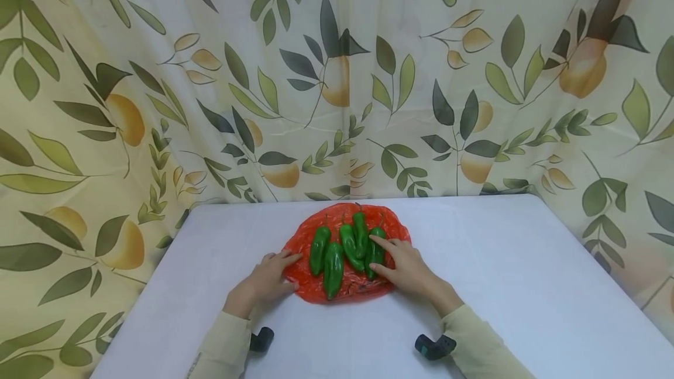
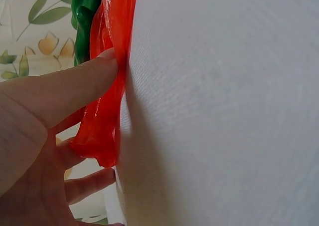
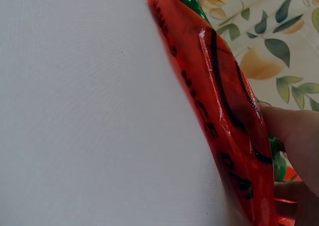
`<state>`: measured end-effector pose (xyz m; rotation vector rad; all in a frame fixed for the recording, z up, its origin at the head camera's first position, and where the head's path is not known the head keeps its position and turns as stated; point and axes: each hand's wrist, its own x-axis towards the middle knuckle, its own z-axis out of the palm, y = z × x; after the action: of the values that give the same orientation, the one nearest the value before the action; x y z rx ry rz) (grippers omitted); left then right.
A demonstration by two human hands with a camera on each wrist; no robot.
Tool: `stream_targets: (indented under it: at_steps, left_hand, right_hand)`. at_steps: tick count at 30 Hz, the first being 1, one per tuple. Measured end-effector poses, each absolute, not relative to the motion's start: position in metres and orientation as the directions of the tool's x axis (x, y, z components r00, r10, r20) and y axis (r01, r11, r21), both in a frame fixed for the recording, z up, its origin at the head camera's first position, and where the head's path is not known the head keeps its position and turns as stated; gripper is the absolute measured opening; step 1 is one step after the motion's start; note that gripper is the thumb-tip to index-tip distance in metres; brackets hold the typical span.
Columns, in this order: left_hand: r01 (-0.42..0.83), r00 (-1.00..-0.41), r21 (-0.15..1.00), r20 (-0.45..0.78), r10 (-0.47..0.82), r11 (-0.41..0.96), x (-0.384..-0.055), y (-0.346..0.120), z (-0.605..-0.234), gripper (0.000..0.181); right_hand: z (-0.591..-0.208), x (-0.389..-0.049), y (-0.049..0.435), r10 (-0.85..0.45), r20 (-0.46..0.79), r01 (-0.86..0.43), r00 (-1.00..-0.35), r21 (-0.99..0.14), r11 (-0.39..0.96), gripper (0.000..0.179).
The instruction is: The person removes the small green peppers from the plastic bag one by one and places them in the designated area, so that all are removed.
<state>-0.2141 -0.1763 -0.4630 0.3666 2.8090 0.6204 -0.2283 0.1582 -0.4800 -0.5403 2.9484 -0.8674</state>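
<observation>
Several glossy green peppers lie side by side on a red plastic bag, spread flat on the white table. My left hand rests at the bag's left edge, its fingers spread. In the left wrist view the thumb touches the red plastic near the tabletop. On the other side, my right hand reaches over the bag's right part. Its extended index finger and thumb touch the rightmost pepper. Black printed lettering shows along the bag's near edge in the right wrist view.
The white table ends at a leaf-and-fruit patterned curtain behind the bag. A black wrist-worn device juts out beside the left sleeve, and another black device beside the right sleeve.
</observation>
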Motion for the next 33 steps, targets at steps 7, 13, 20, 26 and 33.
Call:
stream_targets:
  at_steps: [7,13,20,26,33]
  left_hand:
    - [0.185,-0.938,0.435,-0.188,0.29,0.881,-0.2128,-0.1775,-0.4658,0.068]
    - [0.194,-0.937,0.436,-0.182,0.298,0.879,-0.2127,-0.1768,-0.4677,0.07]
    - [0.174,-0.939,0.441,-0.196,0.284,0.88,-0.214,-0.1744,-0.4635,0.071]
    - [0.159,-0.943,0.442,-0.197,0.268,0.883,-0.2132,-0.1763,-0.4621,0.072]
    - [0.174,-0.94,0.435,-0.194,0.28,0.883,-0.2169,-0.1785,-0.4649,0.072]
  right_hand:
    - [-0.484,-0.2259,0.1521,-0.297,0.081,-0.289,-0.951,-0.57,0.77,0.067]
    - [-0.4855,-0.2254,0.152,-0.268,0.086,-0.266,-0.96,-0.588,0.764,0.066]
    - [-0.4843,-0.228,0.1542,-0.255,0.091,-0.255,-0.963,-0.622,0.74,0.066]
    - [-0.4841,-0.2293,0.1532,-0.272,0.094,-0.268,-0.958,-0.636,0.724,0.067]
    - [-0.4833,-0.2297,0.1539,-0.275,0.091,-0.268,-0.957,-0.64,0.72,0.066]
